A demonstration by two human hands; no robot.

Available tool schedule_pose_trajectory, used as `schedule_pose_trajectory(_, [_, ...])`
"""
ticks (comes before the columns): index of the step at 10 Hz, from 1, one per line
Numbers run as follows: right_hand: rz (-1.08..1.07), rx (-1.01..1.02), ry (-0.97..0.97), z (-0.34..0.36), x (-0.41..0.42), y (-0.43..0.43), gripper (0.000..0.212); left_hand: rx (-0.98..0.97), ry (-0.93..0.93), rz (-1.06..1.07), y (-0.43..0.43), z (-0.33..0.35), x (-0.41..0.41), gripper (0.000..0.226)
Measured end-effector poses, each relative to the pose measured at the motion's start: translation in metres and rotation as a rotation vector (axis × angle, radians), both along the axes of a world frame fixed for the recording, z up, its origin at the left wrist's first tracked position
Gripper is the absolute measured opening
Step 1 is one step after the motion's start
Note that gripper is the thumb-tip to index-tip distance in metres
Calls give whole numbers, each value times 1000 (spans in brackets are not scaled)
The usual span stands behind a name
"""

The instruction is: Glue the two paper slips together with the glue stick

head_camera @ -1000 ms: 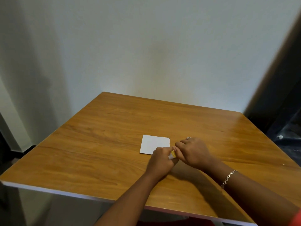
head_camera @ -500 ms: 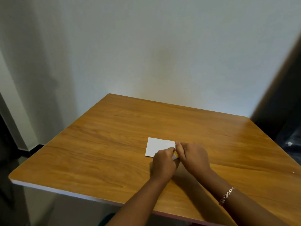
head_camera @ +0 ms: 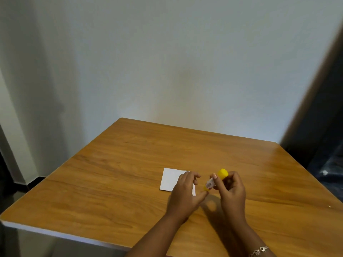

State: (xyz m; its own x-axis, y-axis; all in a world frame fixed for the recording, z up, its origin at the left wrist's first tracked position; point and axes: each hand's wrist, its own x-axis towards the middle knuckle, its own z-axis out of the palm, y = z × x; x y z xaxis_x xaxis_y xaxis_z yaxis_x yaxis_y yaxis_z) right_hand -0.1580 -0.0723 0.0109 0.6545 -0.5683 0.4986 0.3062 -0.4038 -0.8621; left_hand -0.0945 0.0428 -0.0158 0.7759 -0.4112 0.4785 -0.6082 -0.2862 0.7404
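Note:
White paper point(head_camera: 170, 179) lies flat near the middle of the wooden table point(head_camera: 115, 182); I cannot tell whether it is one slip or two stacked. My right hand point(head_camera: 231, 191) grips a glue stick point(head_camera: 210, 183) just right of the paper and holds it tilted above the table. Its yellow cap point(head_camera: 222, 173) points up and away, and its yellow base points down to the left. My left hand point(head_camera: 185, 191) covers the paper's right edge with relaxed, spread fingers. Its thumb reaches up to the stick's base.
A pale wall stands behind the table's far edge. The table's front edge point(head_camera: 55, 233) runs across the lower left. A dark area lies beyond its right side point(head_camera: 326, 164). A bracelet point(head_camera: 259, 250) is on my right wrist.
My hands were pressed together at the paper's right edge. They have now parted, and my right hand has lifted the glue stick into plain sight.

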Motion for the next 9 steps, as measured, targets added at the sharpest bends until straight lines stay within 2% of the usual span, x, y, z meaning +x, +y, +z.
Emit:
schedule_pose_trajectory(1, [-58, -117, 69, -3, 2, -18, 24, 82, -129, 82, -2, -2, 3, 31])
schedule_pose_trajectory(2, [-130, -204, 94, -12, 5, -24, 28, 151, -139, 137, -3, -3, 4, 26])
schedule_pose_trajectory(4, [-126, -204, 126, -23, 12, -25, 29, 234, -225, 179, -3, 0, 2, 21])
schedule_pose_trajectory(6, [-87, -227, 240, -24, 11, -21, 29, 290, -313, 181, 0, -1, -3, 18])
schedule_pose_trajectory(8, [-23, -175, 313, -23, -5, -14, 44, 343, -268, 187, 13, -5, -4, 26])
schedule_pose_trajectory(9, [-38, -214, 369, -21, -11, -10, 55, 454, -295, 208, 22, -3, -4, 33])
